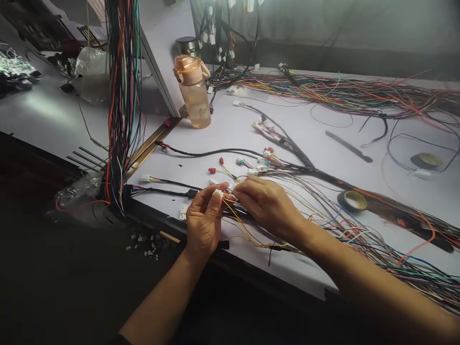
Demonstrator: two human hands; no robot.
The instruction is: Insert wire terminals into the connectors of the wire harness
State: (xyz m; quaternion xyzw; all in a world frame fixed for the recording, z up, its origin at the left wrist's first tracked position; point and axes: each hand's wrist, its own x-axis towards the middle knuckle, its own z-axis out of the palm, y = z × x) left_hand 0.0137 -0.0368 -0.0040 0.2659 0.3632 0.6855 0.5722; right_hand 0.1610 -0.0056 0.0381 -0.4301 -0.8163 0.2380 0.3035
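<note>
Near the front edge of the white table, my left hand [204,218] pinches a small white connector [218,193] between thumb and fingers. Yellow wires [240,221] run down from it to the right. My right hand [266,203] is closed just beside it, its fingertips pressed together on a thin wire, whose end I cannot make out. Behind the hands lie small red connectors [212,170] and white connectors [261,168] on wire ends. A black-wrapped wire harness [316,173] stretches away to the right.
A bottle [196,98] with an orange lid stands at the back. A thick bundle of hanging wires [122,86] drops at the left. Rolls of tape [354,201] and a flat grey strip [348,146] lie right. Long loose wires [330,91] cross the back.
</note>
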